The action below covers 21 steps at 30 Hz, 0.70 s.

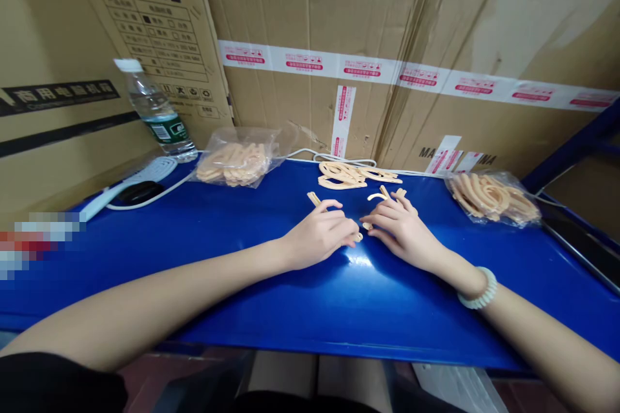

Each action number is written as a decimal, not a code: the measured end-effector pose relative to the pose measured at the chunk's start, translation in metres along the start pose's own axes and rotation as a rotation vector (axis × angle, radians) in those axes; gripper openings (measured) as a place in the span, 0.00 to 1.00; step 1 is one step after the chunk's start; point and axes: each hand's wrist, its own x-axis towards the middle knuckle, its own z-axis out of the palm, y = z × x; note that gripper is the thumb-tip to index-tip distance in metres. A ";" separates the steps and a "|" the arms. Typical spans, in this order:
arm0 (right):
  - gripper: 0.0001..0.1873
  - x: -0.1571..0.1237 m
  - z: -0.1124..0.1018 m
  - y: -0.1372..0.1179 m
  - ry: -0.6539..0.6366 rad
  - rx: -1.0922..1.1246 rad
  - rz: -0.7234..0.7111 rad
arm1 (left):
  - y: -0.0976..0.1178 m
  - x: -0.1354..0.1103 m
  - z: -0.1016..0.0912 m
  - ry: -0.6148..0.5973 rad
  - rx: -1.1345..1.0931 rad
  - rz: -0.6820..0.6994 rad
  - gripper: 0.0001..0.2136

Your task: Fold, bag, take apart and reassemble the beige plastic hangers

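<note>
My left hand point(323, 235) is closed around a beige plastic hanger part point(314, 199). One end of it sticks out past the thumb side and the other point(358, 237) shows below the fingertips. Just to the right, my right hand point(404, 232) grips another beige folding hanger piece point(376, 197), with a curved hook and slotted ends showing beyond the fingers. A small gap lies between the two hands, low over the blue table point(310, 316). The fingers cover the middle of both pieces. Behind the hands lies a loose pile of beige hanger parts point(341, 174).
Clear bags of beige hangers lie at back left point(237, 164) and right point(491, 197). A water bottle point(162, 116), a coiled white cable point(150, 171) and a black oval object point(140, 192) stand left. Cardboard boxes point(310, 103) wall the back; a dark flat device point(581, 245) lies far right.
</note>
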 end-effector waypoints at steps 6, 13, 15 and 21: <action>0.12 -0.002 0.006 0.007 -0.049 -0.096 0.013 | -0.005 -0.002 0.001 -0.131 -0.023 -0.058 0.08; 0.13 -0.002 0.004 0.005 -0.036 -0.135 0.028 | -0.004 -0.002 -0.001 -0.186 0.024 -0.121 0.09; 0.14 -0.002 0.003 0.004 -0.042 -0.139 0.019 | -0.005 -0.004 0.001 -0.175 0.025 -0.150 0.10; 0.18 -0.002 0.004 0.006 -0.070 -0.067 0.016 | -0.009 -0.007 0.004 -0.154 0.020 -0.210 0.10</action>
